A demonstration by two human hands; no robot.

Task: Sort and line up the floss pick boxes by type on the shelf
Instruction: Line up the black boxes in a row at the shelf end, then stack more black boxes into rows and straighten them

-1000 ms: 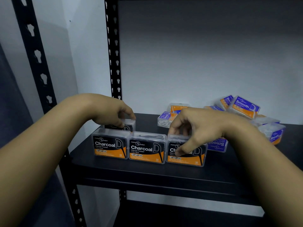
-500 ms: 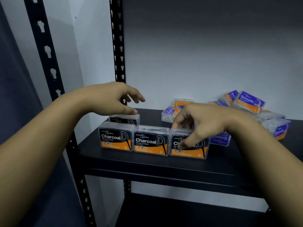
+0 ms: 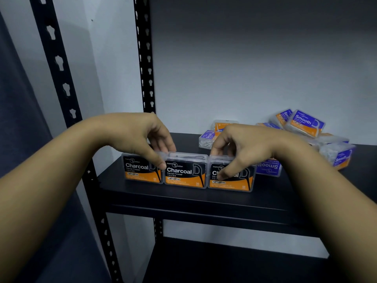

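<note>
Three black-and-orange Charcoal boxes stand side by side, touching, along the front of the black shelf [image 3: 183, 201]. My left hand [image 3: 138, 135] pinches the left Charcoal box [image 3: 138, 170] at its right end, thumb on the front and fingers over the top. The middle Charcoal box [image 3: 184, 175] stands untouched. My right hand [image 3: 248, 146] grips the right Charcoal box [image 3: 234, 180], with the thumb across its label and the fingers behind its top edge. Purple-and-orange Smooth boxes [image 3: 306, 122] lie in a loose pile at the back right.
One Smooth box [image 3: 269, 168] lies upside down just behind the right Charcoal box, another [image 3: 209, 137] behind the middle. Perforated black uprights [image 3: 144, 58] [image 3: 59, 64] stand at the left. A white wall closes the back. A lower shelf [image 3: 224, 262] sits beneath.
My left hand lifted off the rear Charcoal box and came forward and down onto the left front box. My right hand stays on the right box.
</note>
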